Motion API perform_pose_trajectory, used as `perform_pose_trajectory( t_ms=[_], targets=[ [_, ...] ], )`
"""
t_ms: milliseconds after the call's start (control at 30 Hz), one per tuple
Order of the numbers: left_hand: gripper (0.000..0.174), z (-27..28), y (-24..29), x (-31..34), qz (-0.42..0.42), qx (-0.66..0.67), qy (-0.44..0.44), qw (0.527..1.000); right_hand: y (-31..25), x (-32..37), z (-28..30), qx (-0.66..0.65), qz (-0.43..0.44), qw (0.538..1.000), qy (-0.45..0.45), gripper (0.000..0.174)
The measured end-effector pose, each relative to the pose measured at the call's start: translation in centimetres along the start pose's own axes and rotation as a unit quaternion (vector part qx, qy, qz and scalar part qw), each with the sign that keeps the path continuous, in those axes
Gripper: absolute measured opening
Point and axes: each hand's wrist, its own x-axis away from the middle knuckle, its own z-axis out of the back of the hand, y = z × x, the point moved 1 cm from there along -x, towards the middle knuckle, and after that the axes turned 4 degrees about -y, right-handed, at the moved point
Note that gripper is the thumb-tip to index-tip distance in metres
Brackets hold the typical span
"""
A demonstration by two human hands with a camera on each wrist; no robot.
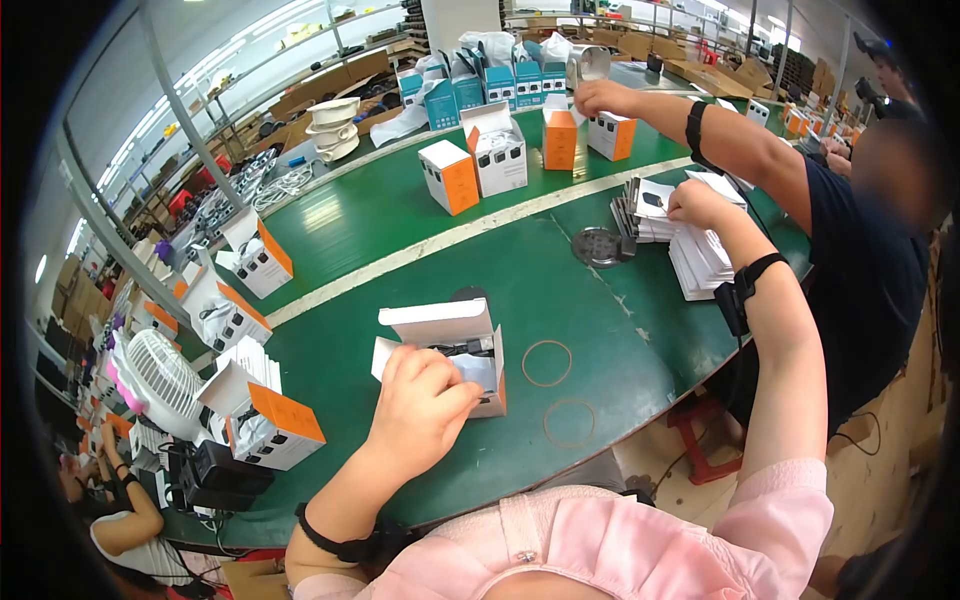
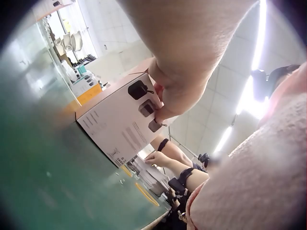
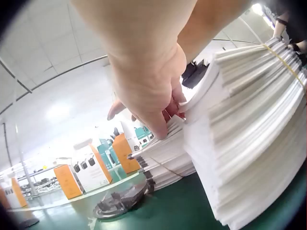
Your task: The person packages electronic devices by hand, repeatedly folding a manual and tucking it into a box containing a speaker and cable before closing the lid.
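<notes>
My left hand (image 1: pixel 425 405) grips the near rim of an open white-and-orange box (image 1: pixel 435 318), its fingers curled over the edge. Inside lie a black cable (image 1: pixel 466 348) and a pale plastic bag (image 1: pixel 478 371). Camera pictures are printed on the box's front wall, with fingertips right beside them in the left wrist view. Over to the right, my right hand (image 1: pixel 703 203) pinches the edge of a white leaflet (image 3: pixel 178 118) at a pile of leaflets. A thick banded stack of leaflets (image 3: pixel 259 129) stands close beside that hand in the right wrist view.
Two rubber bands (image 1: pixel 547 364) lie on the green table right of the box. A small fan (image 1: pixel 160 370) and another open box (image 1: pixel 272 430) stand at left. More boxes (image 1: pixel 450 178) line the back. Another person's arm (image 1: pixel 740 150) reaches across from the right.
</notes>
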Motion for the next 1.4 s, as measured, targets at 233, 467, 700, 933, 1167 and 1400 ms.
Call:
perform_pose_trajectory(
  t_ms=[233,467,700,933,1167,1400],
  targets=[
    [0.02,0.1,0.1,-0.8,-0.01,0.013,-0.023,1.0,1.7,0.0,0.2,0.205,-0.03,0.978,0.035,0.006],
    [0.022,1.4,1.9,-1.3,0.048,-0.017,0.072,0.996,-9.7,4.6,4.9,0.019,0.022,0.928,0.371,0.006],
    [0.068,1.0,4.4,-0.4,0.209,0.841,-0.089,0.492,-24.5,12.5,8.2,-0.075,0.25,0.839,0.478,0.014],
    [0.045,2.4,2.3,0.4,0.25,0.802,0.115,0.53,-29.4,13.9,6.7,-0.064,0.436,0.832,0.337,0.018],
    [0.054,2.3,2.2,2.0,0.267,0.735,-0.002,0.623,-31.0,12.5,4.7,-0.338,0.331,0.859,0.194,0.016],
    [0.036,1.7,2.0,3.2,0.221,0.374,-0.002,0.901,-20.2,3.2,-0.8,-0.281,-0.01,0.884,0.374,0.015]
  ],
)
